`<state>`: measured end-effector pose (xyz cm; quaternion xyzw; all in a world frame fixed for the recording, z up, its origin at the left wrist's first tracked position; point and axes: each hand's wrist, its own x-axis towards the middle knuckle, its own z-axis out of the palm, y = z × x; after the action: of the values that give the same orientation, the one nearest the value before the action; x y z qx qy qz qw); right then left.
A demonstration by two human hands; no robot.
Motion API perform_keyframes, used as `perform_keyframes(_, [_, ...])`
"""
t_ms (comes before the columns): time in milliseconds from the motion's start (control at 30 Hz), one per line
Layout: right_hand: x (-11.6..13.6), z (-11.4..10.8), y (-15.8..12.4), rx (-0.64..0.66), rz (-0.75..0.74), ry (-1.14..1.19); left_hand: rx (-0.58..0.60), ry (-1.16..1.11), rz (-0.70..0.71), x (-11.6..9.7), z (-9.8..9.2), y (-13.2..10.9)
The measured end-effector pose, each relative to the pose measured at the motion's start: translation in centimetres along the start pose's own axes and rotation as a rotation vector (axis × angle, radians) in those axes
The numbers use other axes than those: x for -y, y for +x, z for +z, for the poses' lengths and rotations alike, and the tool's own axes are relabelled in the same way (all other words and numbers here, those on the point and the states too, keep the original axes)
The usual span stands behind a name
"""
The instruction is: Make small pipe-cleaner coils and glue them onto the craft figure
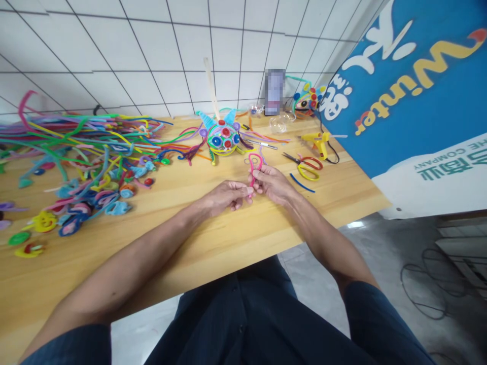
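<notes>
Both my hands meet over the wooden table around a pink pipe cleaner (255, 157) bent into a loop at its upper end. My right hand (273, 183) pinches it just below the loop. Lower down, my left hand (230, 195) grips its bottom end between thumb and finger. Beyond them stands a colourful pipe-cleaner mask figure (225, 136) with blue horns, red and blue round pieces and a pale stick behind it. Scissors (310, 166) with red and yellow handles lie right of my right hand, near a short blue pipe cleaner (302, 183).
Loose pipe cleaners (87, 129) and small coiled shapes (91, 200) cover the table's left side. A yellow glue gun (321, 146) with its cord lies at the right. Against the tiled wall lean a phone (274, 92) and a second decorated figure (309, 100). A blue sign (418, 101) borders the table.
</notes>
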<state>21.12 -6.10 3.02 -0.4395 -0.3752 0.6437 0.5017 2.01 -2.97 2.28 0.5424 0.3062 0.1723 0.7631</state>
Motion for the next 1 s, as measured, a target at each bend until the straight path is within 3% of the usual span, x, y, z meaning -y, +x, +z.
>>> perform_keyframes(467, [1.2,-1.2,-0.1,-0.076,-0.120,0.033,-0.027,0.355,-0.015,0.3,0.7,-0.4])
perform_keyframes(700, [1.6,-2.4,0.0,-0.179,-0.239,0.043,-0.026,0.563,0.011,0.2,0.6,-0.7])
perform_keyframes(867, [1.2,-2.3,0.0,-0.230,-0.292,-0.024,-0.007,0.849,0.167,-0.9,-0.1,-1.2])
perform_keyframes(1000, [0.7,-1.0,-0.4,-0.192,-0.331,-0.127,-0.207,0.972,0.362,-2.0,0.5,-1.9])
